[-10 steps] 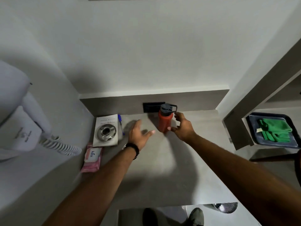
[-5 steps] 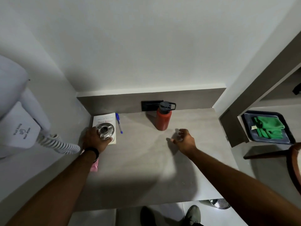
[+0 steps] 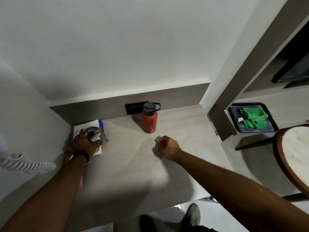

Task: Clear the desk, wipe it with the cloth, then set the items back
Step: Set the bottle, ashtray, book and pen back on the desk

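Left hand [image 3: 83, 144] hides most of book [image 3: 87, 127].

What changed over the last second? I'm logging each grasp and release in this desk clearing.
The right hand let go of the red bottle and drew back, loosely curled. The left hand swung left onto the metal dish on the book. Bottle, pen and green cloth stayed put.

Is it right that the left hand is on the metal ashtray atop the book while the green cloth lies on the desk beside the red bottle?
Not quite. The head view shows the green cloth in a dark tray on the neighbouring shelf, not beside the red bottle. The left hand does grip the metal ashtray atop the book.
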